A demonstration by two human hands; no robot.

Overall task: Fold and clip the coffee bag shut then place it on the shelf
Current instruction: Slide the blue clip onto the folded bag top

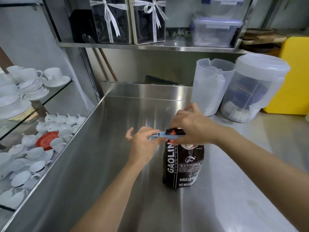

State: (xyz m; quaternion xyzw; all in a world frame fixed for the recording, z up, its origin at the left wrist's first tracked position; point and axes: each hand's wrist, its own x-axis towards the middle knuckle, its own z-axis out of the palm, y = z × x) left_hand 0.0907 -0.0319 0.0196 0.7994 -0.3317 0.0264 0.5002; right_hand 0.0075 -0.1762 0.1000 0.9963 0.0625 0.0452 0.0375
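Note:
A black coffee bag [183, 166] with white lettering stands upright on the steel counter [117, 164]. Its top is folded down, and a light blue clip [160, 135] lies across the fold. My left hand [143, 144] pinches the clip's free left end with thumb and fingers. My right hand [192, 127] covers the folded top from the right and grips the clip and the fold together. The clip's right half is hidden under that hand. A steel shelf [150, 45] runs above the counter's back.
On the shelf stand two ribbon-tied dark boxes [128, 20] and clear lidded tubs [215, 30]. A translucent pitcher [210, 86] and a lidded plastic jar [254, 87] stand behind the bag, a yellow bin [294, 76] beyond. White cups and saucers [28, 91] fill glass shelves left.

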